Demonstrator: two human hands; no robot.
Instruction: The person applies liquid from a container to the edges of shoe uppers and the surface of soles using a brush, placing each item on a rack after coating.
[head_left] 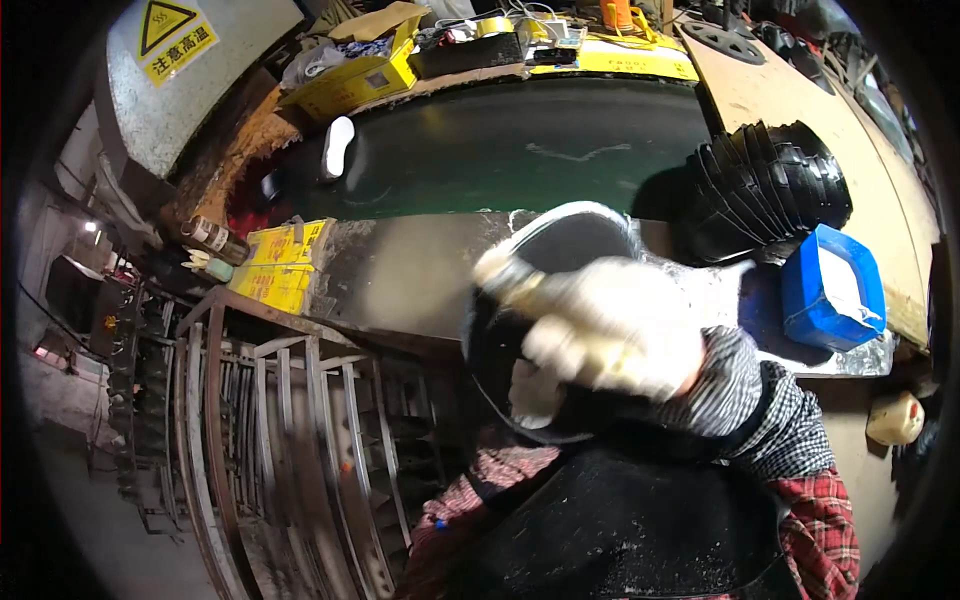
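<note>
A round black tub (495, 330) with a white-smeared rim stands tilted in front of me, at the near edge of the bench. My right hand (625, 325), in a white glove and blurred, is closed over the tub. From its fingers a pale brownish piece (512, 282) points left toward the rim; motion blur hides what it is. My left hand (537, 395), also gloved in white, is at the tub's near rim. Its fingers are curled there, and my right hand partly covers it. A white shoe sole (340, 147) lies on the dark green belt (450, 140) beyond.
Several nested black curved pieces (770, 190) lie on the right, beside a blue container (832, 290) with something white in it. A metal rack (315, 440) stands at the lower left. Yellow boxes (365, 80) line the belt's far side. A yellowish jug (895, 418) sits far right.
</note>
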